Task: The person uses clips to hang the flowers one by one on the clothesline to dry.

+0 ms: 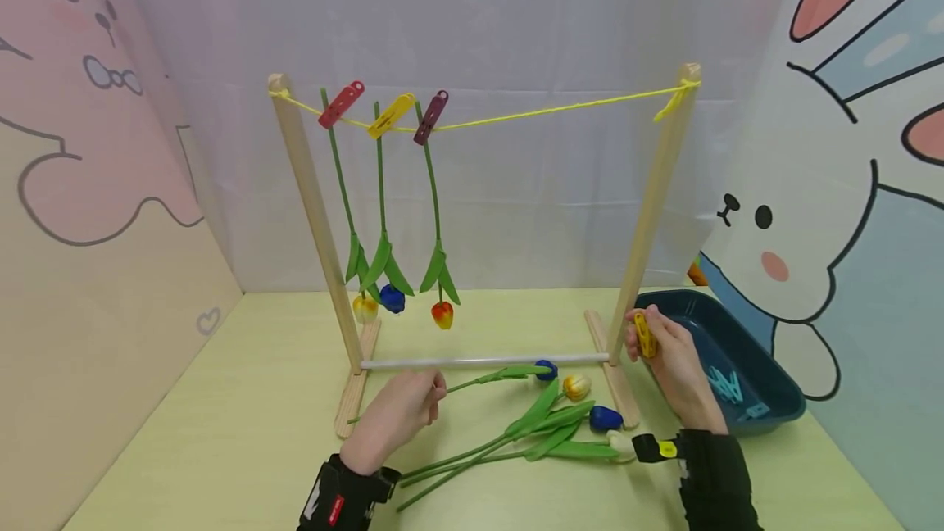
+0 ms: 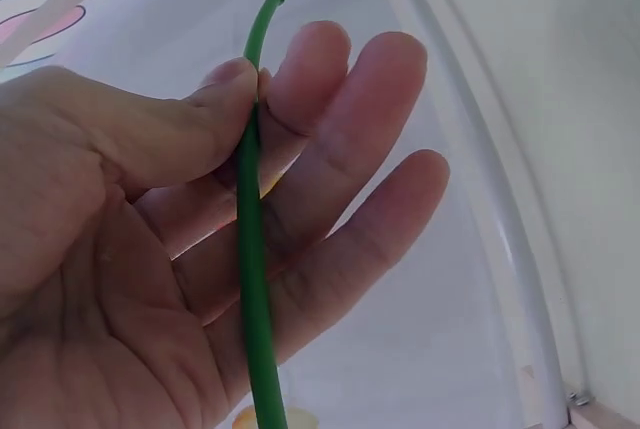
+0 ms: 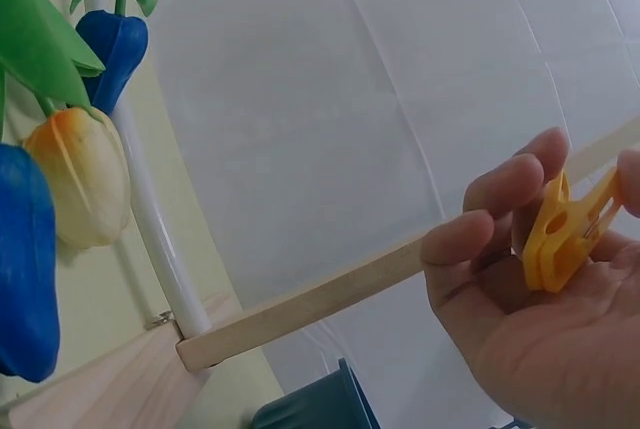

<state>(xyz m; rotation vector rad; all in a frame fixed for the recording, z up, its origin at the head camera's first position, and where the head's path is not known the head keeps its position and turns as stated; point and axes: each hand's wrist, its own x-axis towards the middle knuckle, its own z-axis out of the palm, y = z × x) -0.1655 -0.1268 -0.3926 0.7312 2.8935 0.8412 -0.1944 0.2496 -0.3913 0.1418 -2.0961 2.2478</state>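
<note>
While your left hand (image 1: 398, 415) pinches a tulip stem (image 2: 255, 309) and your right hand (image 1: 678, 369) a yellow peg (image 1: 646, 335), a slack grip could drop either.

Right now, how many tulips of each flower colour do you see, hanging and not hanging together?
Blue tulips: 3 (one hanging, one held by the left hand, one on the table)
Yellowish tulips: 2 (one hanging, one on the table)
Red-orange tulip: 1 (hanging)
White tulip: 1 (on the table)
Total: 7
</note>
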